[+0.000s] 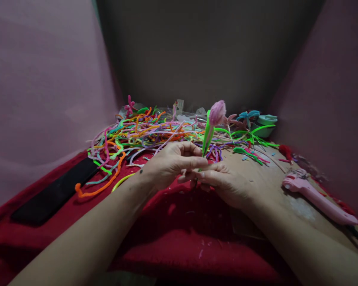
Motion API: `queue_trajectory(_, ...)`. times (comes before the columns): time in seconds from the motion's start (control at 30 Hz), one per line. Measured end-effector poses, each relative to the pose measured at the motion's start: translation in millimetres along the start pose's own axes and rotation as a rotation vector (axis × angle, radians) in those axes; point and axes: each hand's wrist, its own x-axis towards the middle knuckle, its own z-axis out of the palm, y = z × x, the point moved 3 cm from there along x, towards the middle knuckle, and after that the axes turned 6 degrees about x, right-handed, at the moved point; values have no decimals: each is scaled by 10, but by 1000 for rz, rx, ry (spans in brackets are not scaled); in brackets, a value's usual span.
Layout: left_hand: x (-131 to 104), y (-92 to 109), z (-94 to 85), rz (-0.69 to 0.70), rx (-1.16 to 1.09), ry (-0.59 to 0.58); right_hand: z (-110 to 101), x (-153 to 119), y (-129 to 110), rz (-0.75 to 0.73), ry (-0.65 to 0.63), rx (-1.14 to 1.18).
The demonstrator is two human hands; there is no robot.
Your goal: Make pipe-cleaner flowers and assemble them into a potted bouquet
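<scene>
A fuzzy flower with a pink bud (pixel 217 113) and a bright green leaf (pixel 208 135) stands upright, tilted slightly right, above both hands. My left hand (pixel 179 161) pinches the lower part of its stem between thumb and fingers. Just below, my right hand (pixel 220 178) has its fingers closed round the lower end of the stem. The two hands touch or nearly touch. The stem between the fingertips is partly hidden.
A tangled heap of colourful pipe cleaners (pixel 155 135) spreads behind the hands. A black flat object (pixel 55 192) lies at left. At right, a pink glue gun (pixel 319 198) rests on a brown board (pixel 268 174), with green pieces (pixel 249 154) and a teal roll (pixel 265 123) farther back.
</scene>
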Motion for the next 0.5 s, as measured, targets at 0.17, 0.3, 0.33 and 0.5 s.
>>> queue_trajectory(0.17,-23,51,13,52,245,74,52,4,-68,33,52,-55)
queue_trajectory(0.3,-35,46,-13,23,159,52,46,3,-84,78,21,-56)
queue_trajectory(0.33,-37,39,-13,-1,120,18,47,0,-80,83,-17,-65)
queue_trajectory(0.5,-55,-15,29,-130,-119,-177,85,-40,-29,68,-193,-61)
